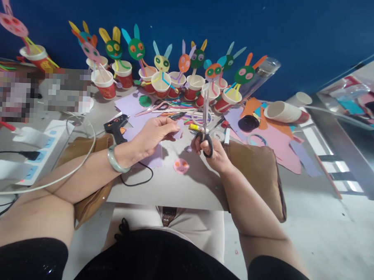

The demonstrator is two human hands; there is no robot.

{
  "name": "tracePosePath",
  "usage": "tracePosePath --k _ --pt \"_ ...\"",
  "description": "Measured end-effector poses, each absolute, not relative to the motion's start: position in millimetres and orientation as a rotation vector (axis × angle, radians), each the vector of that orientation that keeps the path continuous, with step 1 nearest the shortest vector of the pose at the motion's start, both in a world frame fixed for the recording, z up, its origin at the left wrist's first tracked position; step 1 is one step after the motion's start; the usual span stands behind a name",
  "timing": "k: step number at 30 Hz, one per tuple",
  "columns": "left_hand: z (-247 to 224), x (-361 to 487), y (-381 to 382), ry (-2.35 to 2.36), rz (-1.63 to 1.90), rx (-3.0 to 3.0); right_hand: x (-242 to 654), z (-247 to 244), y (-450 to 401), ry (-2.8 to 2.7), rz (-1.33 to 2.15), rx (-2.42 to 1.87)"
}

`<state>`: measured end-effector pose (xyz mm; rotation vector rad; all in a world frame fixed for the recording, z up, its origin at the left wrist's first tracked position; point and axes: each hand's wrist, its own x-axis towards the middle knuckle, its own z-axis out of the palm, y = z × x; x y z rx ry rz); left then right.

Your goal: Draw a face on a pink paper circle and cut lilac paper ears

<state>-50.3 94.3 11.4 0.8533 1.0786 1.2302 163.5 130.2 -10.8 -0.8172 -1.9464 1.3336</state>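
Between the thumb and fingers of my left hand is a small piece of lilac paper. My right hand has its fingers in the black handles of a pair of scissors, whose blades point up and away from me. The blades look close together and stand apart from the paper. On the table below and between my hands lies a round pink paper face with orange eyes. A tiny lilac scrap rests near my right fingers.
Several paper cups with paper rabbit heads line the blue wall. A glue gun and a power strip are on the left. Coloured paper, a black tape roll and stacked cups lie right. Brown cushions flank the work spot.
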Motion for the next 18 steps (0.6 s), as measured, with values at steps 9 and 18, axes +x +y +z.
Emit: tracePosePath --k 9,18 --pt "11.3 -50.9 94.0 1.083 1.221 0.891 164.6 -10.5 128.9 -1.995 1.417 -0.711" --pt "14.0 -46.1 88.8 1.073 1.16 1.026 160.2 -11.5 126.5 -1.871 1.361 -0.839"
